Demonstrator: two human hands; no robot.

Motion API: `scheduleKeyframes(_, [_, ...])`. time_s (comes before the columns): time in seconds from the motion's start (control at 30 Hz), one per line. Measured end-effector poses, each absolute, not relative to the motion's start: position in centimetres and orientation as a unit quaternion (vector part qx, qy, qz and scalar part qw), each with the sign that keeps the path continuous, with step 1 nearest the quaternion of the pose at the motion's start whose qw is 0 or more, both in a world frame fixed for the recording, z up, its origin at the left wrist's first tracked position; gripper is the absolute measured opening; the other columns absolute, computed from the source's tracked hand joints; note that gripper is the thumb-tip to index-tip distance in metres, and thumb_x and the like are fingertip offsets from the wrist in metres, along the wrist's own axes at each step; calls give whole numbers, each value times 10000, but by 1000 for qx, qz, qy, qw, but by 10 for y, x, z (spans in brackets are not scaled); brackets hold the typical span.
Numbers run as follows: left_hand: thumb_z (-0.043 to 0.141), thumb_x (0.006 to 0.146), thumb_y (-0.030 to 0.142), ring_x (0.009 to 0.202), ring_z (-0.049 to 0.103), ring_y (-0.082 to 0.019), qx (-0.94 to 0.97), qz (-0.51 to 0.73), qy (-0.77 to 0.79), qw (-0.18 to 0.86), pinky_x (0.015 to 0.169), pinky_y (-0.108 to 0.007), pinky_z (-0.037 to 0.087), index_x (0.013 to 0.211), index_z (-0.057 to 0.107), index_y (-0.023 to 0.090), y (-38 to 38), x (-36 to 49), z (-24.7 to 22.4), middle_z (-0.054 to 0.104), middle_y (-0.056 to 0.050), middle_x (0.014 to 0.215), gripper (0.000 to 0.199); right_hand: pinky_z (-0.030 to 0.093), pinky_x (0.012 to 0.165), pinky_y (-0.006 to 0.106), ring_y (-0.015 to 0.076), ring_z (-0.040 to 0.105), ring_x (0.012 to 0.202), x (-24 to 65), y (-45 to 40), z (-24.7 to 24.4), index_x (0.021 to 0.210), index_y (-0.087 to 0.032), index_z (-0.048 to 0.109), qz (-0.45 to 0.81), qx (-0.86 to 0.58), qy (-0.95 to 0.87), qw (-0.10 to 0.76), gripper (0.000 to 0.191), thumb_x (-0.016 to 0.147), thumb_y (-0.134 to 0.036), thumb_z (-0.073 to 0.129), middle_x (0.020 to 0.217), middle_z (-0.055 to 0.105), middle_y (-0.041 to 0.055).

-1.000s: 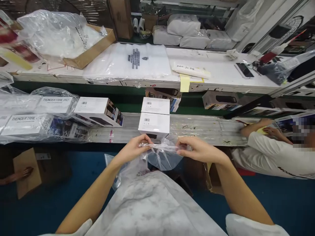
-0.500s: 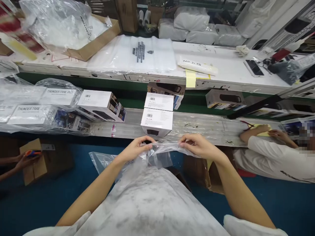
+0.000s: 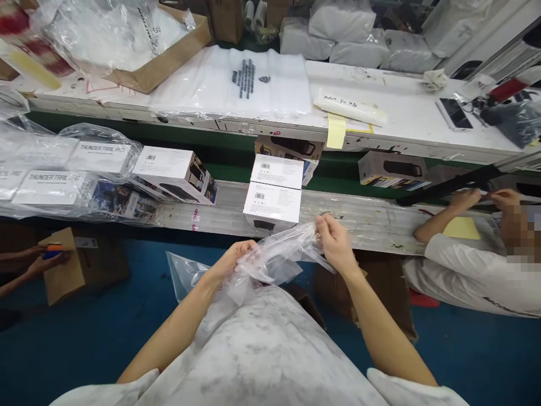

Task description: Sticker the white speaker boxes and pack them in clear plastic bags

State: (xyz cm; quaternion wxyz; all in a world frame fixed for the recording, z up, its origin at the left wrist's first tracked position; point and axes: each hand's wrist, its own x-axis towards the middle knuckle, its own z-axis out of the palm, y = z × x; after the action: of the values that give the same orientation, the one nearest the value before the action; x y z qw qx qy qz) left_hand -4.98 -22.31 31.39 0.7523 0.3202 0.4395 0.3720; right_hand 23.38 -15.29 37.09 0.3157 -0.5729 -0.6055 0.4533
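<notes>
A crumpled clear plastic bag (image 3: 281, 254) stretches between my two hands in front of my body. My left hand (image 3: 236, 259) pinches its left part, and the loose end hangs down to the left. Higher up, my right hand (image 3: 336, 239) is closed round the other end of the bag. Just beyond the bag, a white box (image 3: 273, 206) with a barcode stands on the conveyor, against a second white box (image 3: 279, 171) behind it.
Bagged boxes (image 3: 51, 186) line the conveyor (image 3: 224, 217) at left, beside an unbagged box (image 3: 173, 172). Flat plastic bags (image 3: 279, 84) lie on the shelf ahead. A co-worker (image 3: 469, 259) sits at right; another person's hands (image 3: 46, 259) hold a tool over a carton at left.
My right hand has risen and pulled the bag up and out, so more of it spreads between my hands. My left hand has shifted slightly left and down. The co-worker's hands moved up.
</notes>
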Motion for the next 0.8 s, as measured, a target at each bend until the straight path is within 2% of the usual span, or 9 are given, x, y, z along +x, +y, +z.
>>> scheduleKeyframes(0.1, [978,614,592,617,491,-98,295,424,424,744,592,-219,383,721,627,160,-218,-62,318,595,1,771,567,272,493,286,123,326,508,252,-144,381,660,-245,470,566,-536,-617,105,623,960,-789,518,562,390,-53])
scheduleKeyframes(0.2, [935,717,528,677,536,-111,271,444,461,719,636,-227,417,758,606,173,-215,-75,317,668,-33,920,486,379,571,295,125,401,535,283,-138,390,598,-218,575,687,-354,-633,-27,646,859,-803,656,553,469,-40])
scheduleKeyframes(0.27, [877,768,590,578,469,-110,264,420,473,728,580,-232,373,812,587,202,-215,-83,313,617,7,741,486,494,726,357,173,549,649,299,-137,386,551,-224,596,732,-239,-638,8,638,725,-810,781,608,586,2])
scheduleKeyframes(0.33, [801,838,620,507,390,-110,307,359,478,740,558,-238,336,829,571,222,-215,-91,308,493,60,583,460,540,812,432,211,616,691,303,-137,369,548,-242,571,743,-268,-604,107,632,680,-813,808,603,601,12])
scheduleKeyframes(0.47, [782,869,539,634,559,-168,460,196,462,732,692,-274,449,784,656,206,-195,-108,302,635,-7,672,366,522,586,367,155,477,489,279,-135,310,787,-266,586,633,-527,-500,267,553,745,-787,766,564,460,-71])
scheduleKeyframes(0.57, [788,841,545,747,612,-201,459,336,543,617,794,-295,486,745,656,207,-151,-108,290,656,-27,726,375,497,603,330,170,522,590,249,-123,268,924,-273,547,536,-593,-488,350,553,833,-812,631,696,517,-47])
scheduleKeyframes(0.67, [776,812,619,819,604,-193,388,519,612,455,828,-281,476,820,602,224,-96,-89,265,637,-8,787,432,537,854,371,228,631,905,224,-105,242,904,-261,541,474,-616,-488,397,524,888,-784,567,914,635,39])
scheduleKeyframes(0.73, [754,807,671,990,635,-208,374,552,617,418,900,-284,476,903,579,231,-72,-70,247,701,-49,1011,483,507,1011,393,276,605,1191,210,-95,232,908,-247,579,455,-620,-488,413,516,911,-762,548,1197,671,118])
scheduleKeyframes(0.8, [694,832,733,1153,635,-230,368,557,608,430,964,-299,478,925,537,236,-69,-54,236,697,-103,1280,530,513,1035,401,305,567,1325,201,-95,227,1019,-237,636,455,-624,-476,419,542,960,-747,461,1383,638,151])
